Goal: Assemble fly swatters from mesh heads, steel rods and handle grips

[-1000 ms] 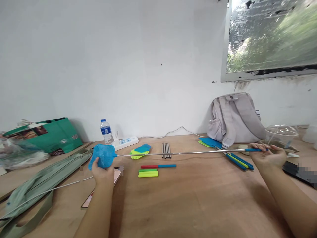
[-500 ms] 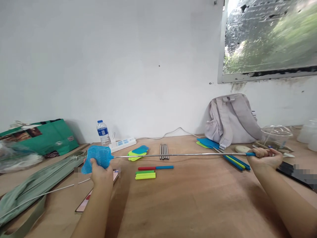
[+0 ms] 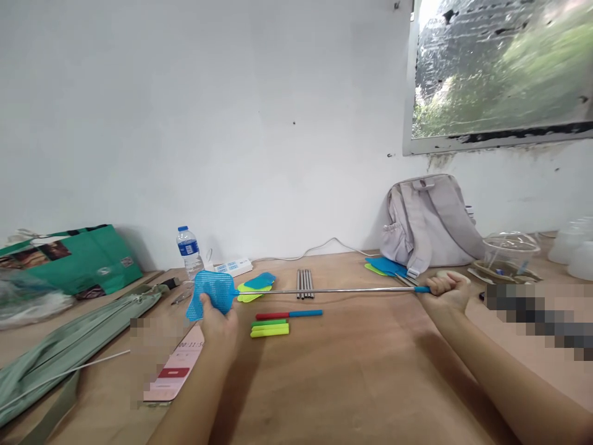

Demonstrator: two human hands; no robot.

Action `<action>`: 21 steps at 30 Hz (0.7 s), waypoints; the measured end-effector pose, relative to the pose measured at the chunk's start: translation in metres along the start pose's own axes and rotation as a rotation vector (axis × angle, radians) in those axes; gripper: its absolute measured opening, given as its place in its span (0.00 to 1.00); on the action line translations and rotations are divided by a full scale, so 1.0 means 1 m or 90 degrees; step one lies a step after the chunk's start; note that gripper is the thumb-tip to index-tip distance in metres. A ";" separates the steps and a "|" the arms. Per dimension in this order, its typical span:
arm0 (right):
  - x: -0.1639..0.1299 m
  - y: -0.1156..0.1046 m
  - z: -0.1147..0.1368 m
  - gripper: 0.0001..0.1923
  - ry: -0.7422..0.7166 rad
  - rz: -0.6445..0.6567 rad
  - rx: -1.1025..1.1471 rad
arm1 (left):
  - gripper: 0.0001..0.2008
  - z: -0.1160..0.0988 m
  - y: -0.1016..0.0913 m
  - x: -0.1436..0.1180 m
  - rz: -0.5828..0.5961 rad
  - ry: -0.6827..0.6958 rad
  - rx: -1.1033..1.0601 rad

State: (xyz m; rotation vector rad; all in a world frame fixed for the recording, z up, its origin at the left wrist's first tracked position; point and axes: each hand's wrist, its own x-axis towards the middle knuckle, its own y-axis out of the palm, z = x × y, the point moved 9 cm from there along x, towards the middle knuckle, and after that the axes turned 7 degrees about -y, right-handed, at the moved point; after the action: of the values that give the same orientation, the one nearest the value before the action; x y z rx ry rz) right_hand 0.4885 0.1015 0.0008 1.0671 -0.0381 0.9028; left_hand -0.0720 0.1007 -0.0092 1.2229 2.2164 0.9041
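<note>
Both hands (image 3: 217, 318) (image 3: 447, 290) grip one blue swatter (image 3: 212, 292); bottle (image 3: 188, 250) label unreadable.

Bright even daylight from the window (image 3: 503, 68), soft shadows beneath both arms, wide-angle bending at edges, pixelated patches on table (image 3: 352, 371)

You're in a plain makeshift workroom, not a kitchen or shop: a bare plywood surface (image 3: 352, 371) runs along a scuffed white wall (image 3: 231, 123) under a weathered window (image 3: 500, 68). Loose swatter parts, a power strip (image 3: 231, 267), a water bottle (image 3: 188, 250), a backpack (image 3: 428, 219) and a green shopping bag (image 3: 88, 259) lie about.
</note>
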 end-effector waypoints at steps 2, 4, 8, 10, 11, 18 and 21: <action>-0.011 0.013 -0.010 0.23 0.026 0.017 0.029 | 0.16 0.007 -0.001 -0.004 -0.026 0.016 -0.010; -0.025 0.024 -0.021 0.24 0.056 0.018 0.058 | 0.11 0.013 -0.002 -0.011 -0.077 0.044 -0.044; -0.056 0.040 -0.043 0.23 0.144 -0.033 0.157 | 0.08 0.032 0.006 -0.032 -0.142 0.025 -0.096; -0.072 0.049 -0.052 0.22 0.180 -0.034 0.174 | 0.08 0.044 0.018 -0.043 -0.122 -0.020 -0.088; -0.081 0.054 -0.056 0.23 0.193 -0.017 0.172 | 0.08 0.050 0.024 -0.048 -0.099 -0.039 -0.091; -0.128 0.075 -0.070 0.22 0.221 0.010 0.228 | 0.07 0.063 0.044 -0.078 -0.044 -0.028 -0.053; -0.148 0.086 -0.075 0.22 0.248 0.031 0.250 | 0.09 0.071 0.061 -0.098 0.029 -0.025 -0.025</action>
State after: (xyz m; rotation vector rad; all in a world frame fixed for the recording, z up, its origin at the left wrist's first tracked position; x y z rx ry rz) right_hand 0.3069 0.0827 -0.0389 1.2358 0.4551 1.1799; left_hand 0.0582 0.0639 -0.0062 1.2671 2.1378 0.9282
